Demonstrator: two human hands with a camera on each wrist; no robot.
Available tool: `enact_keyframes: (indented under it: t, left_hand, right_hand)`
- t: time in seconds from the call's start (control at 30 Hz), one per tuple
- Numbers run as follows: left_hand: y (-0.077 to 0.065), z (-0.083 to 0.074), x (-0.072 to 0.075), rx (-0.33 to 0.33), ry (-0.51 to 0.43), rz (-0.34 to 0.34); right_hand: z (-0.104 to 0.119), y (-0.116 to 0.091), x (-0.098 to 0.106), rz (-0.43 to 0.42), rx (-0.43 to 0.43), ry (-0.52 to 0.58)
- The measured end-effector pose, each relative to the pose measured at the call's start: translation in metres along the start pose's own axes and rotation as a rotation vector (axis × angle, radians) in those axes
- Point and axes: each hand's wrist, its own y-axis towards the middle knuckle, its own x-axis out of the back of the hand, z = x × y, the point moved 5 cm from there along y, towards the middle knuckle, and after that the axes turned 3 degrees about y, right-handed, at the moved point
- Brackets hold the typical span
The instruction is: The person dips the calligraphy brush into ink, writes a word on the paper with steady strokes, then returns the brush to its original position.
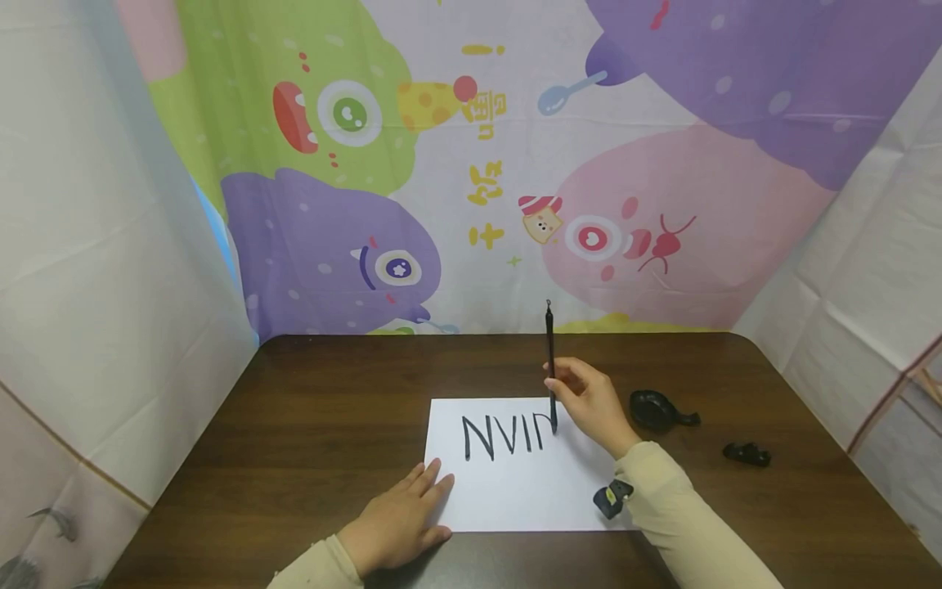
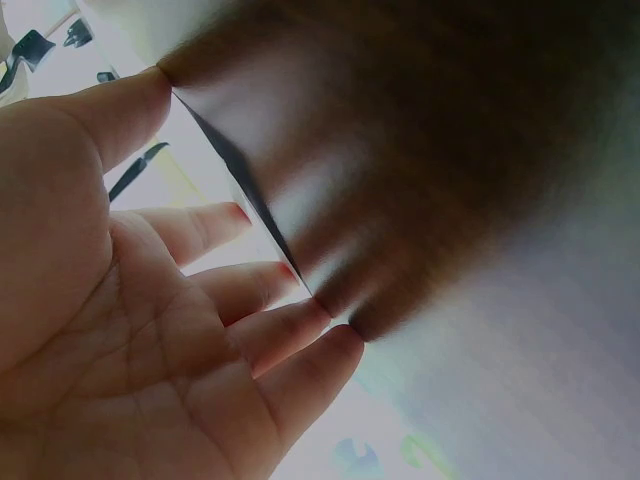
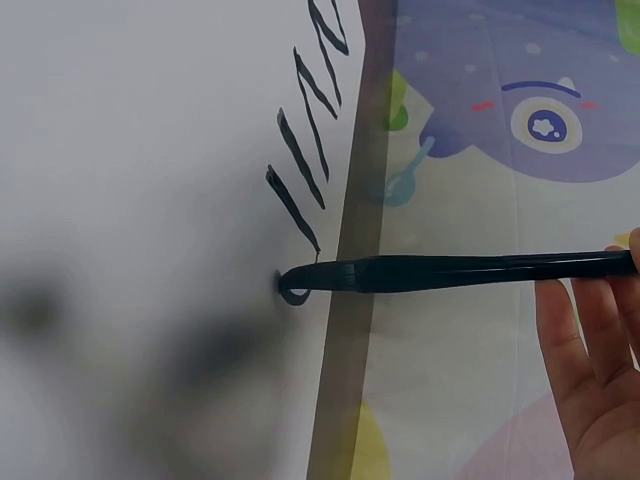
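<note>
On the right of the frame, a handled black dish [image 1: 653, 411] and a small black lumpy piece [image 1: 747, 454] are set on the dark bench [image 1: 316, 458]. The upper half is filled by a cartoon-printed cloth [image 1: 508, 286]. Part of the right side of the white paper [image 1: 515, 495], at lower centre, is covered by the right hand's grip [image 1: 592, 405], its sleeve [image 1: 684, 515] and a dark wrist device [image 1: 612, 497].

One sheet, one black brush [image 1: 550, 348] and two black pieces can be counted. The brush is pinched near-upright in the right hand's narrow grip, right of the black lettering [image 1: 527, 433]. The left hand's grip [image 1: 397, 519] is spread wide, fingers laid on the paper's left edge.

In the right wrist view, the bristles are seen bent against the paper at a hooked stroke; in the left wrist view, the left palm is shown.
</note>
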Motion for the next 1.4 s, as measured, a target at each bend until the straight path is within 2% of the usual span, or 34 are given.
enact_keyframes:
  t: [0.33,1.1,1.23,1.4]
  left_hand:
    - [0.0,-0.001,0.001,0.0,0.0,0.001]
    - [0.0,0.0,0.0,0.002,0.014,-0.004]
    - [0.0,0.0,-0.001,0.004,0.012,-0.003]
    - [0.001,0.001,-0.001,0.004,0.011,-0.002]
  right_hand:
    - [-0.001,-0.001,-0.001,0.036,-0.061,0.055]
    - [-0.002,-0.004,-0.008,0.053,-0.129,0.147]
    - [-0.009,-0.004,-0.012,0.056,-0.137,0.171]
    - [-0.03,-0.003,-0.015,0.033,-0.144,0.205]
